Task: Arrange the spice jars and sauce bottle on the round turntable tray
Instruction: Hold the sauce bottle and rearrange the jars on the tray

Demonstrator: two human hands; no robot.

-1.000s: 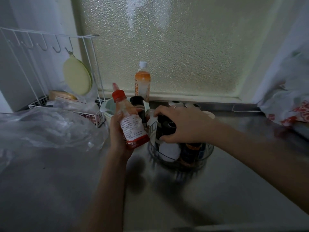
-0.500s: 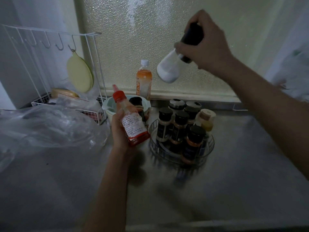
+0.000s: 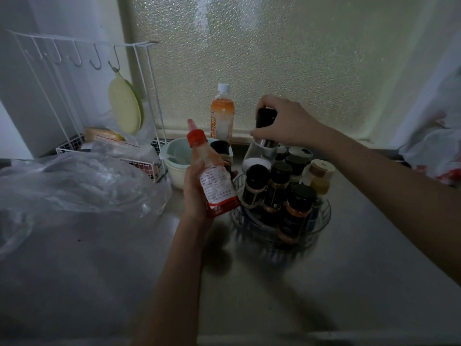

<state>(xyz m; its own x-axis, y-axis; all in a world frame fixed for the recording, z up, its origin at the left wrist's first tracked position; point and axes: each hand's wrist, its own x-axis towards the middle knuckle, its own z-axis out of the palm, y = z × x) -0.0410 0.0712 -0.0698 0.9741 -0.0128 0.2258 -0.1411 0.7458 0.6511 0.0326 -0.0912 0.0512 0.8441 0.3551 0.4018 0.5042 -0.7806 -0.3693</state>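
My left hand (image 3: 195, 193) grips a red-capped sauce bottle (image 3: 212, 171), tilted, just left of the round clear turntable tray (image 3: 321, 222). On the tray stand several dark-lidded spice jars (image 3: 277, 186) and a jar with a pale lid (image 3: 319, 174). My right hand (image 3: 287, 121) holds the black top of a tall grinder jar with white contents (image 3: 259, 152), upright at the tray's far left edge. I cannot tell whether its base rests on the tray or on the counter behind it.
A steel counter (image 3: 274, 283) carries a crumpled clear plastic bag (image 3: 74, 186) at left. Behind stand a white wire rack (image 3: 82, 96), a pale green bowl (image 3: 177, 163), an orange drink bottle (image 3: 222, 113) and a dark jar (image 3: 220, 148). A white bag (image 3: 436, 151) lies at far right.
My right hand lifted the white-filled grinder jar out of the tray, raised it high, and has now lowered it upright at the tray's back left. My left hand keeps holding the sauce bottle.
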